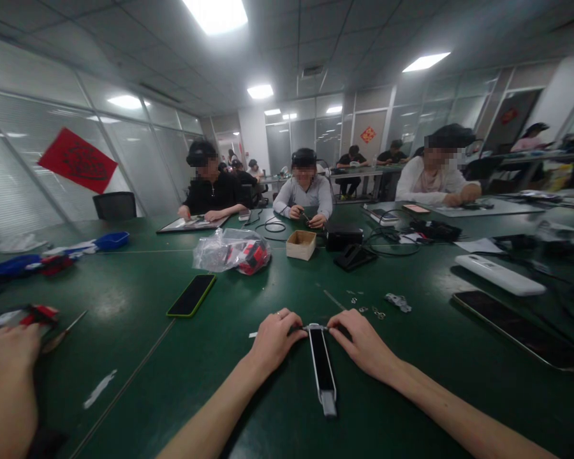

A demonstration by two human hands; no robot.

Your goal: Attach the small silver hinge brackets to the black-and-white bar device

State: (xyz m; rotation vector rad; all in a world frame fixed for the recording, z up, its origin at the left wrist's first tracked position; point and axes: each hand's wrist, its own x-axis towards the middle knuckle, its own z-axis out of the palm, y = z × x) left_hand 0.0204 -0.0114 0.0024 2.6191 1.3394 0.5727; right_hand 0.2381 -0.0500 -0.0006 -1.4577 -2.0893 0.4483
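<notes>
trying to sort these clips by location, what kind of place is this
Probably a shared workroom in an office: several people sit working at long tables, such as the green table, beneath ceiling light panels, with glass partitions along the side.

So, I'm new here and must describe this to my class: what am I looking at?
No machine is doing the work: one camera on a person's head looks forward and down. The left hand and right hand have their fingertips at the far end of a slim gadget; how firmly they grip is too small to tell. Around it, the green table bears a green-edged phone, a clear bag and an open box. Other people sit beyond.
</notes>
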